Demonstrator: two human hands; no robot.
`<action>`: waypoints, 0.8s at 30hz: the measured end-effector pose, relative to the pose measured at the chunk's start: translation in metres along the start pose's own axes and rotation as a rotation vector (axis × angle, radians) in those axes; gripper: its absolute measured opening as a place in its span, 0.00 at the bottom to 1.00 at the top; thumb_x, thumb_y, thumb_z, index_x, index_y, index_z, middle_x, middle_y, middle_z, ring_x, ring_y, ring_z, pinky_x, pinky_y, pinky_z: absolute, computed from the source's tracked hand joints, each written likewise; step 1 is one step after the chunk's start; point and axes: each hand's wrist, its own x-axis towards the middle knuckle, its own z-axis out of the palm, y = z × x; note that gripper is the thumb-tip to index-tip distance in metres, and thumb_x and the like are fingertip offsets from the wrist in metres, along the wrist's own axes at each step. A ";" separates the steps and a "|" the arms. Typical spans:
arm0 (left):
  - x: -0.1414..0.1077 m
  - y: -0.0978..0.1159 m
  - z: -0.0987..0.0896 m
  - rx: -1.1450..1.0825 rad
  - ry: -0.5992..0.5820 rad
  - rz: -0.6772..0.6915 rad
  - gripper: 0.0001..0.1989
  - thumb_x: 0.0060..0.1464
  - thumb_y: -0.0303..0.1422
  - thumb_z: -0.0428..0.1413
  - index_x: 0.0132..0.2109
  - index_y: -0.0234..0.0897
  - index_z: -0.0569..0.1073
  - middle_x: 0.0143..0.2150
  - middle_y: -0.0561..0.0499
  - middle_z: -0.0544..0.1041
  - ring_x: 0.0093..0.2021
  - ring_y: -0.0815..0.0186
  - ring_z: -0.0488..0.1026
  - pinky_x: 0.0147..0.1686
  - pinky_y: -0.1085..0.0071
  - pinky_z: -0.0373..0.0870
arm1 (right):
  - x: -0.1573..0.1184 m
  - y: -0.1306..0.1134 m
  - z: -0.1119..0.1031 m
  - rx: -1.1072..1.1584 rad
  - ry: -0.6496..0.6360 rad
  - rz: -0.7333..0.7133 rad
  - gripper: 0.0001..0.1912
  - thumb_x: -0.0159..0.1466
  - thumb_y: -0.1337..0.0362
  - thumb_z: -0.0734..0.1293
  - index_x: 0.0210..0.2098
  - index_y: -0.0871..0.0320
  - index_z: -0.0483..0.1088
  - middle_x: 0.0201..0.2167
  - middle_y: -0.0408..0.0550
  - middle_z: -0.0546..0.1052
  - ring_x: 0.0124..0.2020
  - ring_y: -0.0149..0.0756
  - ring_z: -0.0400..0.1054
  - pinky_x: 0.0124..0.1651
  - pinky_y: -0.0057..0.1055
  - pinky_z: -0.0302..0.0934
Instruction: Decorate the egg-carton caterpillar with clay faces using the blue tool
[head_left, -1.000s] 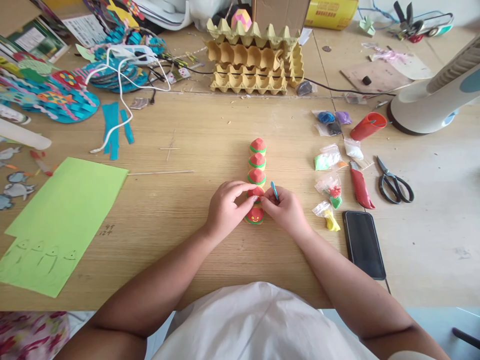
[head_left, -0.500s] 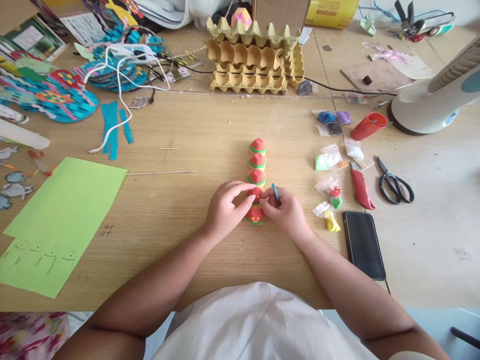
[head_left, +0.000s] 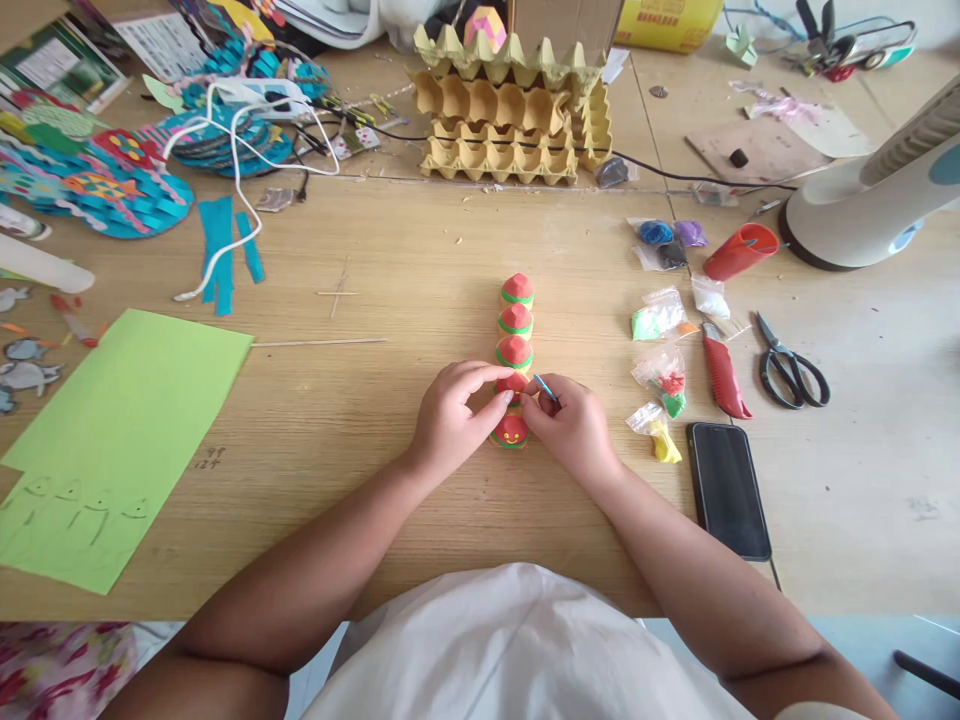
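A column of red, clay-covered egg-carton cups with green bands runs up the middle of the table. The nearest cup [head_left: 511,432] carries a yellow smiling face. My left hand [head_left: 459,412] has its thumb and index finger closed around the left side of the second cup [head_left: 513,383]. Pinched in my right hand [head_left: 571,420] is a slim blue clay tool [head_left: 545,387], its working end against or close to that same cup's right side. My fingers hide part of this cup. Beyond it stand further plain cups, such as the farthest one [head_left: 517,290].
To the right lie bags of coloured clay [head_left: 660,323], a red cutter [head_left: 724,375], scissors [head_left: 793,370], a phone [head_left: 727,490] and a red cup [head_left: 741,252]. Green paper [head_left: 142,430] and sticks [head_left: 322,342] are at left. Egg cartons [head_left: 499,160] stand at the back.
The blue tool has tipped from nearly upright to a lower slant as my right fingers shifted. My left hand keeps its place on the cup. The view has moved very slightly.
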 end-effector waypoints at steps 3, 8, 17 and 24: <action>0.000 0.001 0.000 0.001 0.003 0.003 0.11 0.59 0.25 0.61 0.48 0.41 0.78 0.47 0.51 0.83 0.48 0.64 0.78 0.52 0.64 0.73 | 0.001 0.000 0.000 -0.005 -0.001 -0.002 0.08 0.61 0.67 0.66 0.25 0.57 0.67 0.18 0.35 0.60 0.22 0.28 0.55 0.27 0.27 0.49; 0.000 0.001 0.000 0.005 0.005 -0.006 0.11 0.60 0.26 0.61 0.49 0.42 0.78 0.47 0.51 0.83 0.48 0.64 0.78 0.52 0.65 0.73 | 0.001 0.001 0.001 0.002 0.006 -0.013 0.09 0.60 0.67 0.66 0.24 0.57 0.64 0.18 0.36 0.61 0.21 0.28 0.55 0.27 0.27 0.50; 0.000 0.001 -0.001 0.001 -0.001 -0.013 0.11 0.60 0.26 0.60 0.48 0.42 0.78 0.47 0.51 0.83 0.48 0.63 0.78 0.52 0.64 0.72 | 0.000 0.002 0.000 0.026 -0.005 0.007 0.06 0.60 0.66 0.66 0.26 0.57 0.68 0.18 0.35 0.60 0.21 0.28 0.54 0.27 0.27 0.50; 0.000 0.003 -0.001 -0.005 -0.001 -0.023 0.11 0.60 0.26 0.60 0.48 0.42 0.78 0.47 0.51 0.83 0.48 0.63 0.78 0.52 0.64 0.73 | 0.001 0.001 -0.001 0.006 0.000 0.006 0.06 0.60 0.65 0.67 0.27 0.57 0.69 0.18 0.35 0.60 0.21 0.28 0.54 0.27 0.27 0.50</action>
